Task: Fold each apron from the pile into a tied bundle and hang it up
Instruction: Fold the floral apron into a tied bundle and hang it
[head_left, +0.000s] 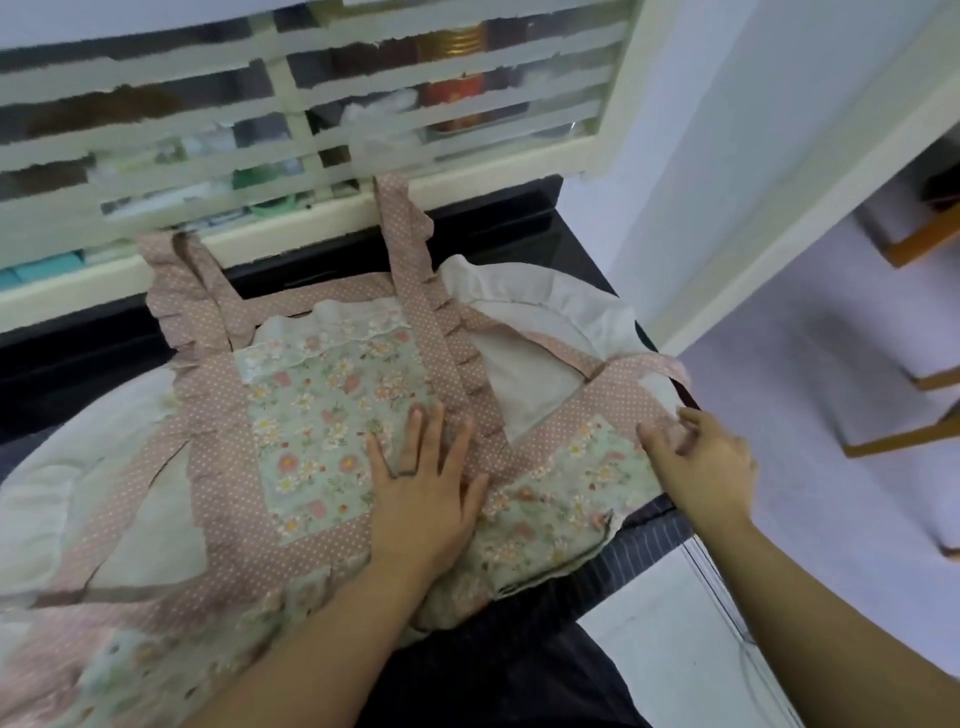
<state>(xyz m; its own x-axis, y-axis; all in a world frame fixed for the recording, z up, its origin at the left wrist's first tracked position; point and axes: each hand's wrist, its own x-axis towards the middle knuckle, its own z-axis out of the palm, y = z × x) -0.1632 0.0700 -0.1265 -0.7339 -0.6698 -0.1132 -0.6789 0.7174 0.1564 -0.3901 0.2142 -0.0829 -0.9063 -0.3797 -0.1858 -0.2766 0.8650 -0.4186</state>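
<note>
In the head view your apron (322, 415), flowered with pink dotted bands, lies spread on the dark bench (78, 364) over cream cloth (545, 322), its two ruffled straps (400, 228) reaching up to the slatted window (311, 130) behind. Your left hand (421, 483) lies flat on the flowered middle panel, fingers straight and pressing the fabric down. Your right hand (701, 462) is at the bench's right edge with bent fingers touching the dotted band of a turned-in flap (571, 467), though the blur hides whether it pinches the cloth.
</note>
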